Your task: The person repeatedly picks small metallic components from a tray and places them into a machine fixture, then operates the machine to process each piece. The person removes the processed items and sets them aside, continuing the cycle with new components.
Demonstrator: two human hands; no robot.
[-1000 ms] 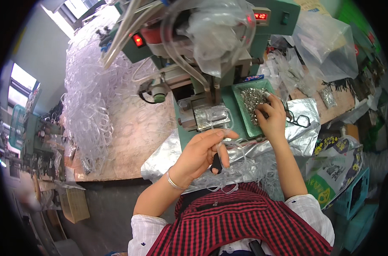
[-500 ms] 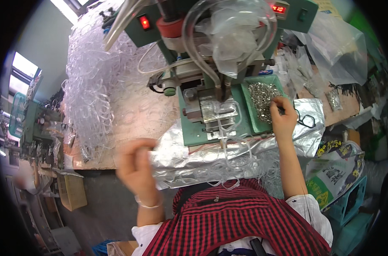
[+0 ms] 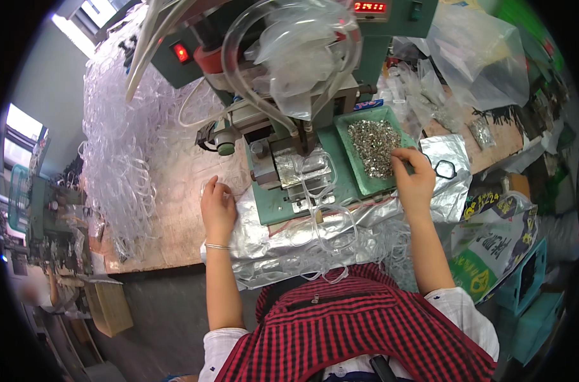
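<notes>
My left hand rests at the tabletop left of the machine, fingers curled together beside a few clear plastic loops; whether it grips one is too faint to tell. At the right side of a green tray my right hand has thumb and fingers drawn together over the rim. Anything in that pinch is too small to make out. Small shiny metal pieces fill the tray. Between my hands stands a green press machine, with clear plastic loops hanging from its metal fixture toward my lap.
A large heap of clear plastic loops covers the table's left side. Black-handled scissors lie on silver foil right of the tray. Clear bags sit at the far right. Tubes and a plastic bag hang above the fixture.
My left hand has moved forward from the table's front edge onto the tabletop. My right hand stays by the tray, shifted slightly to its edge. The view has turned a little.
</notes>
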